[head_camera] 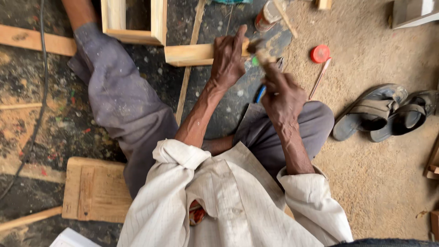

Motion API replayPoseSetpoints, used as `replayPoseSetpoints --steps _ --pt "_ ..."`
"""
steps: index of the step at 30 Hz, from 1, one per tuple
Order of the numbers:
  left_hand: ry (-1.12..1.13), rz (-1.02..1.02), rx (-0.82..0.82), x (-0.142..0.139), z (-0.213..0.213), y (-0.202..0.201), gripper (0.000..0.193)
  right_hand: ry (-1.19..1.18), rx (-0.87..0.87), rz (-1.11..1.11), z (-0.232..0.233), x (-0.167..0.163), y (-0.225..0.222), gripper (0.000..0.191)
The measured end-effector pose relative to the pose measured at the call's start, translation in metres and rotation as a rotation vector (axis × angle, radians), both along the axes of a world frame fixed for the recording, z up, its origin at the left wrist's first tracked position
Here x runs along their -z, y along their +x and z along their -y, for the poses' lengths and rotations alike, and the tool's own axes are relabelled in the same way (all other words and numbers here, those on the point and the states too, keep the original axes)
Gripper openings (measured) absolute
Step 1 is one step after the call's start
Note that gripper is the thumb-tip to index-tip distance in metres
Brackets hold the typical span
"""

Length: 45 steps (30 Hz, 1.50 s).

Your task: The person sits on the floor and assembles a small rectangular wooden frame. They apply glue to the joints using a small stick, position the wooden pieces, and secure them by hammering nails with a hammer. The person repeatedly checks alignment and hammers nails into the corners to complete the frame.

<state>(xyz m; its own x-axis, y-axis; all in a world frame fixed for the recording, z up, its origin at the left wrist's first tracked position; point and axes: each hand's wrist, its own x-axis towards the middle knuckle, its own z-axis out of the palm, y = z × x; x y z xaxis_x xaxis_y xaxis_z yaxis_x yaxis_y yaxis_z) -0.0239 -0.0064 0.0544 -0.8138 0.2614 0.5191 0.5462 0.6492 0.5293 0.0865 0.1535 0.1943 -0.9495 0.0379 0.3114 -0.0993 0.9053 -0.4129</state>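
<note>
White shirt sleeves (183, 158) nearest. Left hand (227, 59) lies fingers-down, gripping end of wooden frame rail (190, 53). Right hand (283, 91) closed around blurred wooden tool handle (263, 56) beside rail end.

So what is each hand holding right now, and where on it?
Left hand presses on the free end of the wooden frame piece. Right hand grips a blurred wooden-handled tool low on its handle.

The floor (384, 174) is covered with sawdust. On it, right of the hands, lie a red lid (320, 53), a pencil (319, 78) and two sandals (384, 112); a wooden board (93, 190) lies lower left.
</note>
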Motion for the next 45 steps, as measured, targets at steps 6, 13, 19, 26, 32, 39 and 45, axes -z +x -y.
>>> replayPoseSetpoints --steps 6,13,19,26,32,39,45 --pt "0.024 -0.124 0.014 -0.002 0.003 0.004 0.087 -0.155 -0.098 -0.245 0.0 -0.007 0.001 0.042" --pt "0.033 -0.009 0.009 -0.001 -0.001 -0.001 0.087 -0.031 -0.043 -0.155 -0.004 0.001 -0.002 0.04" --pt "0.04 -0.019 0.042 -0.005 0.002 0.002 0.088 0.028 -0.03 -0.031 -0.004 0.005 -0.002 0.041" --pt "0.038 -0.01 0.025 -0.01 0.0 0.0 0.086 0.021 -0.061 -0.061 -0.005 0.0 -0.002 0.045" --pt "0.017 0.036 0.033 -0.012 0.001 0.002 0.084 -0.066 -0.032 -0.009 -0.001 0.002 -0.002 0.044" --pt "0.01 0.011 0.014 -0.011 -0.001 0.001 0.08 -0.101 -0.098 -0.284 -0.005 0.001 -0.003 0.045" --pt "-0.029 0.036 0.006 -0.005 -0.001 0.001 0.084 -0.099 -0.058 -0.191 -0.003 0.002 -0.004 0.044"
